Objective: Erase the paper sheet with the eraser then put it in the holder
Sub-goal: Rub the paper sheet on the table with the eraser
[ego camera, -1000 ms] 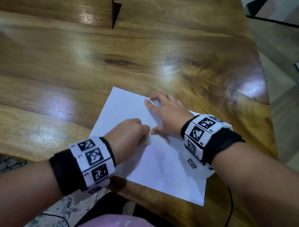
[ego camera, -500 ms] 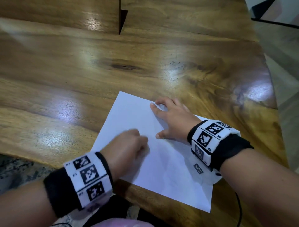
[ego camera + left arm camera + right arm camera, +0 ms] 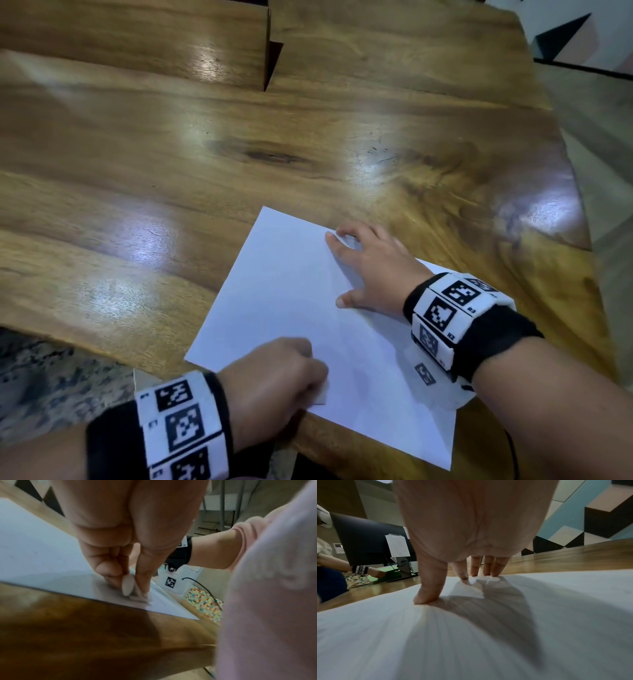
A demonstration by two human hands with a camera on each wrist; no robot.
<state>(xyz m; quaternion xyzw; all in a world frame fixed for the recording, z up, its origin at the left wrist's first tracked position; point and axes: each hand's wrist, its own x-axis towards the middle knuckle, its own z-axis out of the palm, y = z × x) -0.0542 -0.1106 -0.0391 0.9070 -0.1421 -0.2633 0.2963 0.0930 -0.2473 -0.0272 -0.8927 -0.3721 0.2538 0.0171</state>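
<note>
A white paper sheet (image 3: 287,301) lies tilted on the wooden table (image 3: 205,147), near its front edge. My left hand (image 3: 274,373) is curled over the sheet's near edge and pinches a small white eraser (image 3: 321,392) against the paper; the left wrist view shows the eraser (image 3: 127,586) between thumb and fingers, touching the sheet (image 3: 42,555). My right hand (image 3: 363,267) lies flat on the far right part of the sheet, fingers spread and straight. In the right wrist view its fingertips (image 3: 426,599) press the paper (image 3: 471,642) down. No holder shows in these frames.
A raised wooden block (image 3: 137,37) stands along the table's far left, with a dark gap beside it. The table's right edge (image 3: 582,205) drops to a tiled floor. Another person's hand (image 3: 376,573) and a dark monitor (image 3: 368,540) sit far off in the right wrist view.
My left hand has slid with the eraser toward me, from the middle of the sheet down to its near edge. The right hand has stayed pressed on the paper.
</note>
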